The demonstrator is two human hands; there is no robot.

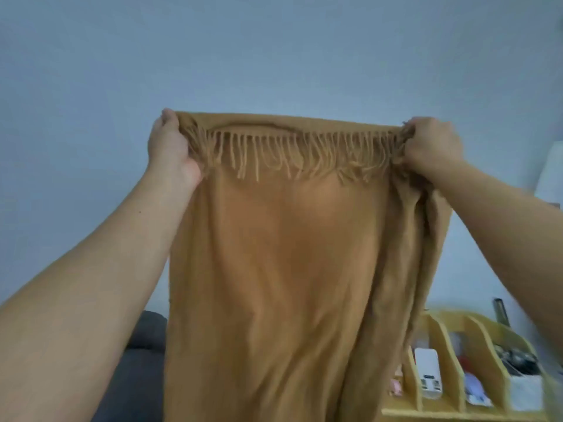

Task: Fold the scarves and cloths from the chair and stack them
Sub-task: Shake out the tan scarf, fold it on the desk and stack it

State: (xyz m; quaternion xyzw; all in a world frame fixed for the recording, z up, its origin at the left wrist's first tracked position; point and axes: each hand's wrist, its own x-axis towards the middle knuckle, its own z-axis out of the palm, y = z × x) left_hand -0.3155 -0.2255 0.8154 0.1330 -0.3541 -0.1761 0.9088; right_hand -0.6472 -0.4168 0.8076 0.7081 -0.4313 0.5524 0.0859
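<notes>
Camel-brown fringed woollen scarf (pixel 289 269) hangs doubled, its top corners pinched by the left hand (pixel 170 147) and right hand (pixel 429 144).

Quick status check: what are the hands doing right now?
Left hand and right hand grip the tan scarf by its top corners. Scarf hangs in the air, fringe on top. Nothing in the way.

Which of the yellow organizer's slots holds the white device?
The leftmost visible slot of the yellow desk organizer, nearest the hanging tan scarf, holds the white device. The slots further right hold blurred, darker items instead.
</notes>
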